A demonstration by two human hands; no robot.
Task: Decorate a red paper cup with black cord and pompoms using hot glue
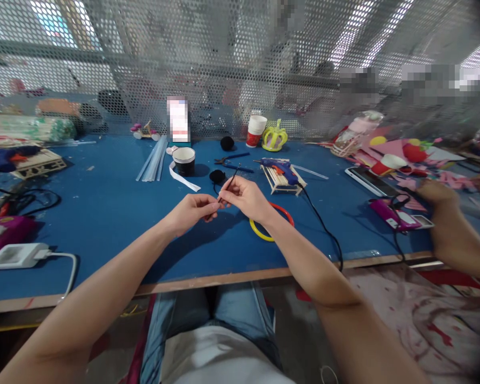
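My left hand (196,210) and my right hand (244,194) meet above the middle of the blue table (116,213). Fingers of both are pinched around a thin dark stick-like piece (234,175), whose upper end sticks up past my right fingers; its exact kind is unclear. Just behind them lies a black fuzzy ball (217,176) with a thin dark stem or wire by it. A black cup with a white rim (185,162) stands beyond my left hand, a white ribbon (184,182) curling beside it. Under my right wrist lies a red and yellow ring (260,233).
Behind the hands are blue-handled pliers (240,168) and another black ball (226,143). A blue glue gun (282,169) rests on a wooden stand, its cord trailing forward. Glue sticks (154,160) lie left. At right, another person's arm (456,229) reaches by a purple box (396,216).
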